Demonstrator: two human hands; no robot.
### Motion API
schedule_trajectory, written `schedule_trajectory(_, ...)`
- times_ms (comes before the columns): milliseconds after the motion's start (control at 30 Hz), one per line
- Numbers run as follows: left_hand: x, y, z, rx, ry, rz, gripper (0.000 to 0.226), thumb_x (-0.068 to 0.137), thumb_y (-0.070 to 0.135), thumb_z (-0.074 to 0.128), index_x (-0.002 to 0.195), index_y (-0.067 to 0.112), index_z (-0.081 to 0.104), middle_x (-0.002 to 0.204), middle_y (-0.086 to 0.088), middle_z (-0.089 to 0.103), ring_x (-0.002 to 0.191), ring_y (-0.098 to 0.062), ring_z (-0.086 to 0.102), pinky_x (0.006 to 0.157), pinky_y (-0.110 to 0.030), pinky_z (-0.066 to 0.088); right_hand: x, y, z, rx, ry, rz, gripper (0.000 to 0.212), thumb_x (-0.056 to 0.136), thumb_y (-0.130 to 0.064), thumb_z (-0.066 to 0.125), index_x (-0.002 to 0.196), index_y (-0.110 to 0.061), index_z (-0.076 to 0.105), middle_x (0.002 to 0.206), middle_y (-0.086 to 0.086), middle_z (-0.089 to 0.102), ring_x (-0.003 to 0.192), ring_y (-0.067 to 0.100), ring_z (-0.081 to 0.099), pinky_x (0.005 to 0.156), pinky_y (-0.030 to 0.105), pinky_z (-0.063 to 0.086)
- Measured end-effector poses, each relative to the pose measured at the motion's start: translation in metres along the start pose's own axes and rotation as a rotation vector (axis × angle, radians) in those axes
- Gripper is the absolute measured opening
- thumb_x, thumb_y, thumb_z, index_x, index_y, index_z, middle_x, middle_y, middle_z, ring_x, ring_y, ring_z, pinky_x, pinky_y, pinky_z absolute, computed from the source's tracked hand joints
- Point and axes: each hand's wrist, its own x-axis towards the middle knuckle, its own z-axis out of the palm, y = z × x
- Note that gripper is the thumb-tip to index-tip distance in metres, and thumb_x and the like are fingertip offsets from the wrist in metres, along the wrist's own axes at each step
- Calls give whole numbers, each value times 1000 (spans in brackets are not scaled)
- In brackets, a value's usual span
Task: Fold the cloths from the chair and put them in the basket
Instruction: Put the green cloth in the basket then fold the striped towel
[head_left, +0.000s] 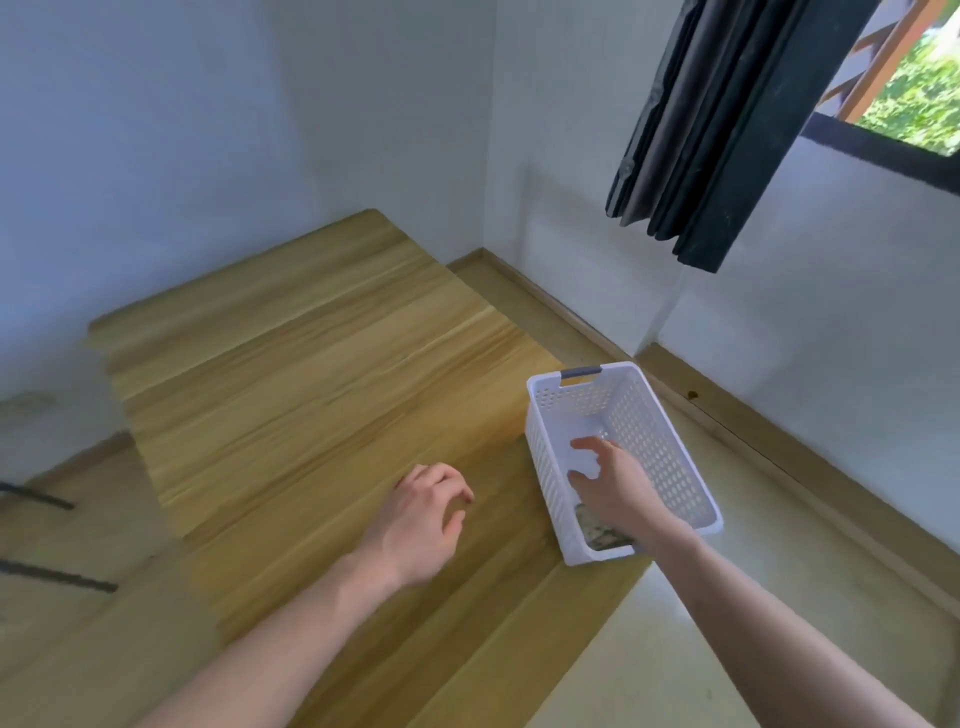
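I am looking down on a light wooden tabletop (291, 374) sitting in a white-walled corner. Left of the white perforated plastic basket (670, 457), my left hand (421, 525) is hovering over the wood, fingers loosely curled and holding nothing. My right hand (613, 488) is reaching inside the basket, fingers spread and relaxed, above a folded grey-green cloth (597, 530) lying at its near end.

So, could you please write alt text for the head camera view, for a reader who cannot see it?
A person's right hand reaches, fingers spread, into a white perforated basket on a wooden table, above a patterned cloth lying inside. The left hand hovers loosely curled over the table. A dark curtain hangs behind.
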Motion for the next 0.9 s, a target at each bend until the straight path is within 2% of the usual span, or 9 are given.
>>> schedule_trajectory(67, -56, -34, -25, -14, 58, -90, 16, 96, 32, 62, 112, 34, 67, 123, 17, 57, 118, -9, 51, 108, -31, 40, -30, -48, 20, 130, 4, -69, 47, 94, -22, 66, 140, -27, 56, 142, 0, 54, 124, 21, 58, 91, 31, 53)
schedule_trajectory(100, -86, -50, -38, -25, 90, -130, 16, 95, 33, 64, 110, 35, 67, 122, 18, 56, 117, -8, 52, 107, -33, 41, -47, -74, 32, 202, -9, -102, 46, 92, -19, 68, 137, -28, 59, 136, 2, 57, 116, 21, 62, 81, 28, 56)
schedule_trajectory(133, -116, -67, -51, -35, 125, -166, 16, 94, 33, 66, 109, 36, 66, 121, 19, 56, 116, -8, 53, 106, -35, 43, -64, -101, 47, 265, -31, -131, 44, 91, -17, 70, 133, -29, 62, 129, 2, 60, 109, 21, 64, 70, 23, 56)
schedule_trajectory(167, -146, -83, -64, -43, 156, -203, 16, 92, 33, 68, 108, 36, 66, 120, 19, 56, 115, -9, 55, 105, -36, 44, -82, -129, 63, 298, -54, -166, 42, 90, -18, 71, 129, -30, 64, 124, 1, 60, 108, 19, 64, 67, 20, 53)
schedule_trajectory(300, -268, -147, -112, -22, 226, -353, 20, 92, 36, 68, 112, 36, 65, 127, 19, 54, 119, -8, 54, 105, -33, 42, -147, -233, 142, 280, -198, -330, 38, 94, -30, 67, 130, -40, 61, 130, -11, 57, 123, 6, 54, 92, 28, 52)
schedule_trajectory(433, -385, -211, -149, -18, 286, -470, 22, 92, 39, 67, 113, 39, 63, 127, 24, 51, 117, -5, 53, 102, -30, 45, -205, -322, 224, 210, -303, -473, 40, 95, -36, 65, 134, -40, 56, 137, -12, 54, 127, 6, 50, 102, 35, 51)
schedule_trajectory(567, -489, -269, -174, -25, 369, -597, 25, 88, 37, 71, 111, 40, 62, 122, 27, 49, 112, -9, 59, 98, -37, 49, -257, -400, 295, 156, -392, -585, 42, 94, -37, 66, 135, -42, 55, 135, -15, 52, 127, 6, 51, 104, 32, 49)
schedule_trajectory(667, -549, -307, -189, -40, 417, -692, 26, 89, 38, 71, 112, 42, 60, 121, 27, 48, 116, -10, 55, 102, -35, 46, -288, -449, 337, 125, -460, -653, 43, 94, -36, 66, 135, -42, 55, 132, -17, 51, 127, 7, 51, 105, 31, 49)
schedule_trajectory(900, -617, -377, -207, -94, 426, -849, 27, 91, 41, 67, 116, 44, 57, 127, 24, 48, 123, -10, 50, 107, -32, 39, -307, -525, 407, 41, -556, -732, 45, 95, -35, 66, 138, -37, 54, 137, -15, 51, 128, 8, 50, 108, 33, 47)
